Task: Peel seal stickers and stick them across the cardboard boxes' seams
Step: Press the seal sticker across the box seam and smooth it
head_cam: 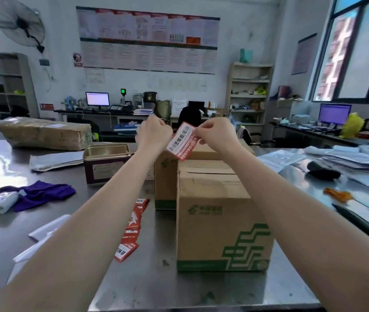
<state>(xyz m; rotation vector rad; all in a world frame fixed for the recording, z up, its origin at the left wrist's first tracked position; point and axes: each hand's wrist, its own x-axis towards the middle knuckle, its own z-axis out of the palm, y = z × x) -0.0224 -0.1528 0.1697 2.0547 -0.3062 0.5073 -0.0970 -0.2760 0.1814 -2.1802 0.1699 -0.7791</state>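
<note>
Pinching the top corner of a red-and-white sticker (180, 140), the right hand (212, 134) has thumb and fingers curled tight on it. The left hand (154, 131) grips the sticker's other edge, at nine o'clock from it, fingers folded in. The sticker hangs in the air above the boxes, its long axis tilted from one o'clock down to seven o'clock; bold characters run along its white panel, too blurred to read. Right under it, the far box (165, 176), and at six o'clock the near box (219, 221), its top seam running left to right, a green stepped logo and green characters on its side, unreadable here. At seven o'clock a strip of red stickers (131, 228) lies flat on the steel table (156, 284). At nine o'clock, an open tin (107, 163) with a pale label.
</note>
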